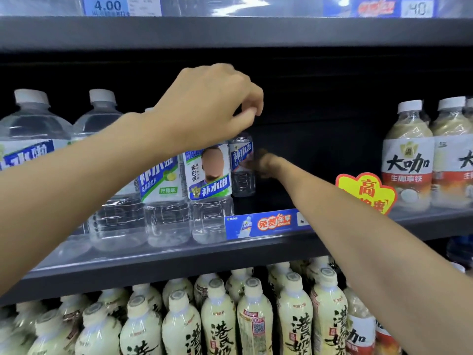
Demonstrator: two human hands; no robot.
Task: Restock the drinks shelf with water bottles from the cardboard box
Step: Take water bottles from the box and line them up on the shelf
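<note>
Clear water bottles with blue-and-white labels stand on the middle shelf [268, 248]. The front water bottle [210, 193] stands at the shelf edge, and a smaller-looking rear water bottle [242, 172] stands deeper in, just to its right. My left hand [212, 103] hovers over their tops with thumb and fingers pinched right above the rear bottle, whose cap is hidden by the fingers. My right hand [262, 163] reaches deep into the dark shelf and holds the rear bottle's right side. No cardboard box is in view.
Large water jugs [33, 129] fill the shelf's left. A dark gap lies right of the rear bottle. A yellow promo tag [366, 192] and milky drink bottles [407, 155] stand at right. Cream-coloured bottles [253, 319] pack the shelf below.
</note>
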